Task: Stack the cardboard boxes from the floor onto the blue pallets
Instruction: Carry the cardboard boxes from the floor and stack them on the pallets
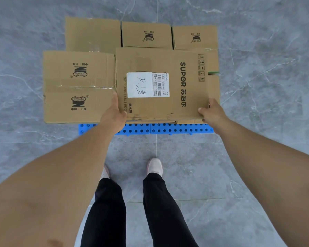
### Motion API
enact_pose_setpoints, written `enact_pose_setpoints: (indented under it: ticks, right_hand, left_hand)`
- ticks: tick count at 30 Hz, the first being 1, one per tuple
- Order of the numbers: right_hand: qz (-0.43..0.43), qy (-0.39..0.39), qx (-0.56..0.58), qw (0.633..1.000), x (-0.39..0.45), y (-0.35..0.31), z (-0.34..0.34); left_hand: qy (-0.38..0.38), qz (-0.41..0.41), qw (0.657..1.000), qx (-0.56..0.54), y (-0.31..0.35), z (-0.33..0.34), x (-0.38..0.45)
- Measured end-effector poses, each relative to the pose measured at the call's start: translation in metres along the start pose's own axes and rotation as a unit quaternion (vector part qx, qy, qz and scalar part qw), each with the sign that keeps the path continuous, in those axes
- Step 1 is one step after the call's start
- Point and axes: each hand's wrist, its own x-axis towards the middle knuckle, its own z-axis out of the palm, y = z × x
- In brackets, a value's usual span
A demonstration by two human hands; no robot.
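While the left hand (pixel 114 114) clasps the near left corner of the SUPOR box (pixel 161 84), thumb on top and fingers curled down its side, the right hand (pixel 211 111) grips the near right corner the same way, so both hands are clamped on this one carton at the centre of the frame. All the cartons are closed, so their contents cannot be told. The held box is plain brown cardboard with black "SUPOR" lettering along its right part, a row of small handling symbols at the upper right, and a white shipping label (pixel 148 84) with a handwritten mark and barcodes in the middle. It sits over the blue pallet (pixel 165 130), whose perforated edge shows just below it, and touches the taped box (pixel 78 86) on its left, which bears two black logos. Across the upper part of the frame stand three more cardboard boxes (pixel 146 34) in a row. The floor (pixel 257 166) is grey marbled tile with pale veins; at the lower centre are dark trousers and light shoes (pixel 155 166).
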Motion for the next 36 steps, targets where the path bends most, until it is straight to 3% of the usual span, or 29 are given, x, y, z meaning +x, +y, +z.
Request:
enact_pose_setpoints:
  ticks: [11,20,27,31,36]
  right_hand:
    - [0.015,0.04,-0.151,0.988,-0.038,-0.038,-0.001]
    - [-0.121,0.028,-0.289,0.949,-0.152,-0.115,0.003]
    - [-0.218,-0.022,-0.379,0.899,-0.253,-0.185,0.057]
    - [-0.246,-0.056,-0.357,0.899,-0.314,-0.232,0.11]
    - [-0.357,-0.064,-0.327,0.873,-0.393,-0.294,0.181]
  left_hand:
    - [0.035,0.019,0.999,-0.009,0.018,-0.012,-0.031]
    - [0.112,0.034,0.992,-0.048,0.015,-0.092,-0.122]
    - [0.154,-0.031,0.986,-0.059,-0.054,-0.172,-0.2]
    - [0.191,-0.048,0.976,-0.093,-0.1,-0.222,-0.238]
    - [0.288,-0.052,0.946,-0.14,-0.161,-0.296,-0.275]
